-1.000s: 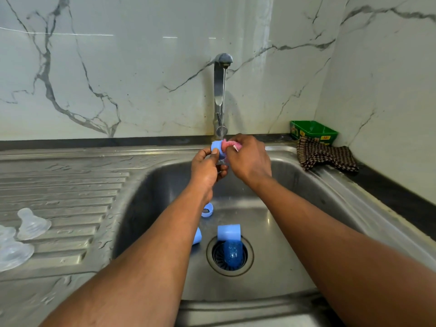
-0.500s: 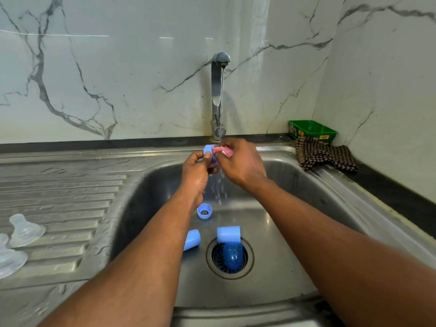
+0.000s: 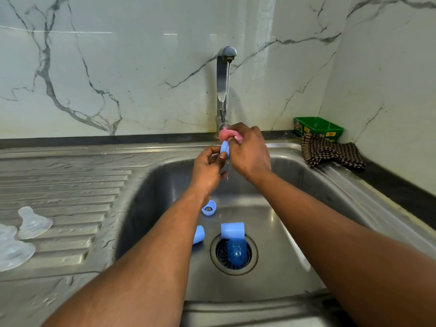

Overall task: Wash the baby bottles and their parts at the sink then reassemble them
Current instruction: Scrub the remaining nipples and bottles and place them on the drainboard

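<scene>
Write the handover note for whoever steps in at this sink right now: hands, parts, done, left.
Left hand pinches a small blue ring under the running tap.
Right hand grips a pink scrubber against that ring.
In the sink basin: a blue ring, a blue cap, and a blue bottle lying over the drain.
On the drainboard: clear teats.
Done: nothing assembled; whether the teats are washed cannot be told.
Left: finish this ring, wash the basin parts, reassemble.
</scene>
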